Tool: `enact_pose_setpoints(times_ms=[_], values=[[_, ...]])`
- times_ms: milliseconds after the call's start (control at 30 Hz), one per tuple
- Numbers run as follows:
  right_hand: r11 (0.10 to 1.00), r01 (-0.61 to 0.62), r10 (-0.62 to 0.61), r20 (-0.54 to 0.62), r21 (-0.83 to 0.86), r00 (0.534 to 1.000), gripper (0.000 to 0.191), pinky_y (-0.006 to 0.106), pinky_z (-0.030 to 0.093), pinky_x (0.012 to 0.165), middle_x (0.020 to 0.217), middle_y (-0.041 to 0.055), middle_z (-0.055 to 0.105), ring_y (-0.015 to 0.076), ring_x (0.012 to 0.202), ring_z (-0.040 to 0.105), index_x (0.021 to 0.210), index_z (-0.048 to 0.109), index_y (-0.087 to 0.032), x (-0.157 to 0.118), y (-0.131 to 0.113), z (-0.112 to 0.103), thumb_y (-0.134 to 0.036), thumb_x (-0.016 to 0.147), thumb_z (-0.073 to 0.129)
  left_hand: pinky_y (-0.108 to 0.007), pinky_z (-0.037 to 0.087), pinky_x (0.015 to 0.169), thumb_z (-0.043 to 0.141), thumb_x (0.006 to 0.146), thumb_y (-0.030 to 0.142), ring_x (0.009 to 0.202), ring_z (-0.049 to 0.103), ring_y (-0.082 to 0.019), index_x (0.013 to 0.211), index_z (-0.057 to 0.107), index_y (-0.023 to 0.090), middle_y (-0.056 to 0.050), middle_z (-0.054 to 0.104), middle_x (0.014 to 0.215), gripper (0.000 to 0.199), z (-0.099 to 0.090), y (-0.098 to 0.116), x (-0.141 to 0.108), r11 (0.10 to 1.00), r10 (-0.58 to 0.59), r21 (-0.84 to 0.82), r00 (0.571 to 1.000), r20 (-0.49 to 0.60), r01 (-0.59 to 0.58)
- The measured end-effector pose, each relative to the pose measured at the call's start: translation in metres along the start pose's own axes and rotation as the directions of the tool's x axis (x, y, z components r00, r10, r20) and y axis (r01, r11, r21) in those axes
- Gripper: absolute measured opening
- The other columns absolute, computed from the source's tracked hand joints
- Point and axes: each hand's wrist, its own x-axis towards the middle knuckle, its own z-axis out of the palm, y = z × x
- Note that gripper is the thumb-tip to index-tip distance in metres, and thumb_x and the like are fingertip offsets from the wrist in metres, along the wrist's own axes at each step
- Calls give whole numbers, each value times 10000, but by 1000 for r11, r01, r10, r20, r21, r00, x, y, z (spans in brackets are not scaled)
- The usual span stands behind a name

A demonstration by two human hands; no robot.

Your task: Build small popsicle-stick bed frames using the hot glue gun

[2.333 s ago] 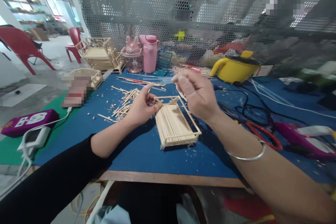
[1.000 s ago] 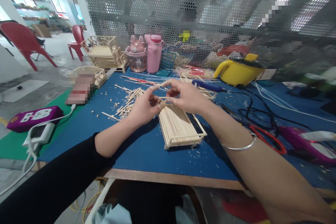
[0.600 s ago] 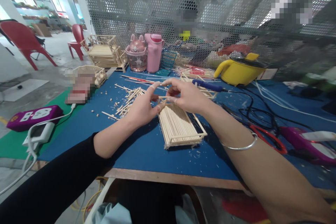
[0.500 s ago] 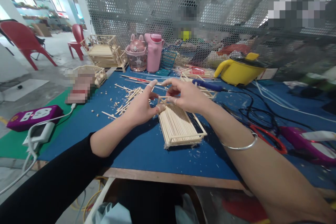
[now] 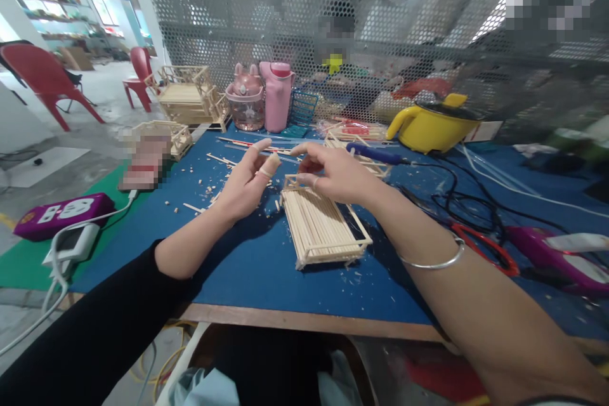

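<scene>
A small flat model built of pale wooden sticks (image 5: 323,222), with a low railing, lies on the blue table mat. My right hand (image 5: 340,174) is at its far end, thumb and curled fingers closed on the upper railing; the exact contact is partly hidden. My left hand (image 5: 247,184) is raised left of the model, fingers apart, with nothing visible in it. Finger covers show on its thumb and index finger. Loose cut sticks (image 5: 209,200) and small offcuts lie beneath and beyond the left hand.
A blue-handled corded tool (image 5: 375,153) rests on sticks behind my right hand. Further back stand a yellow pot (image 5: 432,127), a pink bottle (image 5: 277,98) and a larger stick model (image 5: 188,98). Left are a phone (image 5: 145,162) and a purple power strip (image 5: 64,216). Cables lie at right.
My left hand has moved off the model's far end to the left, and its fingers have spread. My right hand stays at the railing, nearly unmoved.
</scene>
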Motion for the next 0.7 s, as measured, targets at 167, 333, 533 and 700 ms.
enact_pose_setpoints(times_ms=[167,333,533,700], values=[[1000,-20,20,-12,-17,1000,332,285,417,693,842,37,688,157,748,601,1172,592,-148,1,-2,1,-222,851,552,-293,457,770,650,714,192,862,596,-144,1223,475,200,-15,650,914,539,2,5,3,964,-84,-258,996,-43,70],[997,12,-4,-100,80,995,314,304,434,730,878,51,687,170,807,608,1065,620,-159,3,1,1,-366,960,407,-243,453,689,526,545,58,780,594,-131,1106,541,183,-2,672,822,575,-1,16,6,845,-239,-511,967,-93,160],[967,171,-107,-309,188,945,410,286,464,726,815,23,664,136,774,625,983,633,-170,-3,-16,-11,-488,971,374,-218,454,592,478,541,106,638,574,-109,979,586,167,-1,637,719,455,-10,21,12,699,-386,-700,901,-199,145],[938,333,-139,-777,95,614,227,275,453,668,742,-11,566,105,670,560,863,599,-204,-36,-41,-30,-375,948,476,-177,306,439,585,725,247,427,376,-51,771,542,176,73,434,532,96,-24,11,22,721,-459,-689,798,-389,79]])
